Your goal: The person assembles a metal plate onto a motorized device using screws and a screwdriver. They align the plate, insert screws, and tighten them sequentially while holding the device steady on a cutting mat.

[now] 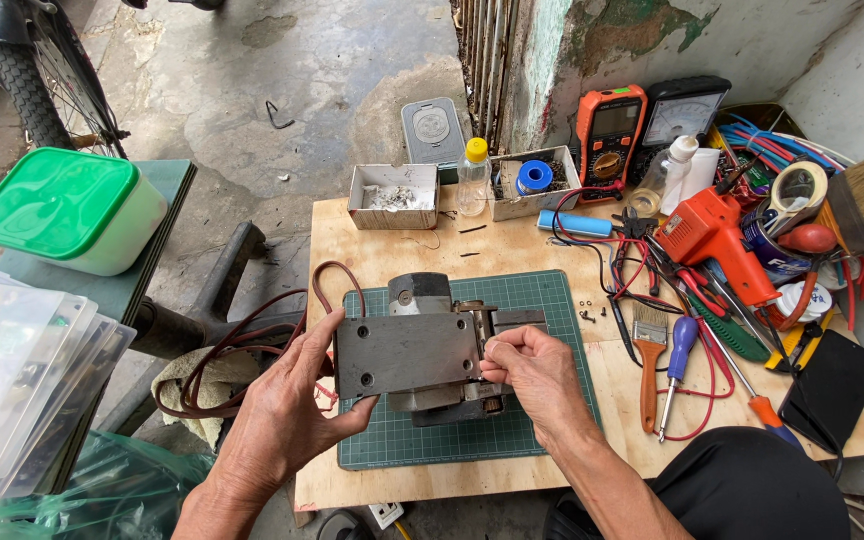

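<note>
A grey metal power tool [422,352] lies upside down on a green cutting mat [542,300], its flat base plate facing up. My left hand [297,410] grips the plate's left edge, thumb on top. My right hand [535,372] pinches at the slot beside the plate's right edge; whatever is between the fingertips is too small to make out. The tool's brown cord [242,340] loops off the mat to the left.
Small screws [586,310] lie on the mat's right edge. A paintbrush [649,345], screwdrivers [680,355], an orange soldering gun [714,240], two meters [609,125], tape rolls and wires crowd the wooden board's right side. Two parts boxes [392,195] and a bottle [473,175] stand behind. A green-lidded tub [67,210] sits left.
</note>
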